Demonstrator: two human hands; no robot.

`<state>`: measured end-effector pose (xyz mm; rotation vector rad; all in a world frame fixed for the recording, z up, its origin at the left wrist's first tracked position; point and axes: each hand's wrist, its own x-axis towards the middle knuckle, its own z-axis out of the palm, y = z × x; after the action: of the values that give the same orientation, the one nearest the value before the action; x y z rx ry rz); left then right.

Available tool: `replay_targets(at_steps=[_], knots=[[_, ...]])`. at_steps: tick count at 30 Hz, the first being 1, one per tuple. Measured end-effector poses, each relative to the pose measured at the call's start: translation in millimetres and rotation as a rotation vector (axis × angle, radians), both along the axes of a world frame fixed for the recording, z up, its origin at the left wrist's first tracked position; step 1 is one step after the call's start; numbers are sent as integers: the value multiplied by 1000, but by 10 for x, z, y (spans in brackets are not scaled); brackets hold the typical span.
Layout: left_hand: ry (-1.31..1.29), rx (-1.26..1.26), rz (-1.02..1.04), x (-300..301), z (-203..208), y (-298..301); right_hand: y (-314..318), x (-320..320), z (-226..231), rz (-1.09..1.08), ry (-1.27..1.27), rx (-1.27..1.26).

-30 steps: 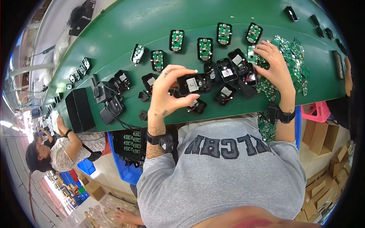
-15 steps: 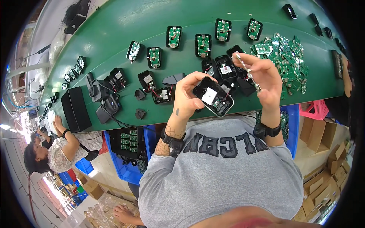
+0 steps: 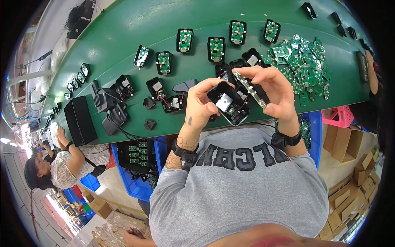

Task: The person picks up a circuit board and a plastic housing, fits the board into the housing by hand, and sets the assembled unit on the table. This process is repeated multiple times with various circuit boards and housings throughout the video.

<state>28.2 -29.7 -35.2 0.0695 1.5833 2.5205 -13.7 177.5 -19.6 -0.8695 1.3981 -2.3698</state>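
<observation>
My left hand (image 3: 199,102) grips a black plastic housing (image 3: 235,117) by its left side, open face up. Inside the housing sit a white square part and some small components, with a red wire near its right side. Between thumb and fingers, my right hand (image 3: 279,91) holds a circuit board (image 3: 250,89) edge-on, tilted, just right of the housing. Beyond my hands lie more open black housings (image 3: 252,58), partly hidden by my fingers. A heap of loose green circuit boards (image 3: 300,68) is to the right of them.
Several housings with green boards fitted (image 3: 216,49) stand across the green table (image 3: 123,45). A black box (image 3: 81,119) and wired black devices (image 3: 117,113) are at left. Blue bins (image 3: 138,187) sit below the table edge. A person (image 3: 61,164) works at far left; a pink stool (image 3: 339,117) is right.
My right hand has brought the circuit board left and down, close to the housing, and the board has tilted. My left hand still holds the housing, almost in place.
</observation>
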Motion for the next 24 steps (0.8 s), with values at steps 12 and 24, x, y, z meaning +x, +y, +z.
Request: replay_targets(at_steps=[12, 24], knots=[[-15, -6, 15, -13, -15, 19, 37, -87, 147, -77, 556, 492], [-129, -38, -96, 44, 310, 20, 60, -38, 386, -158, 672, 713]])
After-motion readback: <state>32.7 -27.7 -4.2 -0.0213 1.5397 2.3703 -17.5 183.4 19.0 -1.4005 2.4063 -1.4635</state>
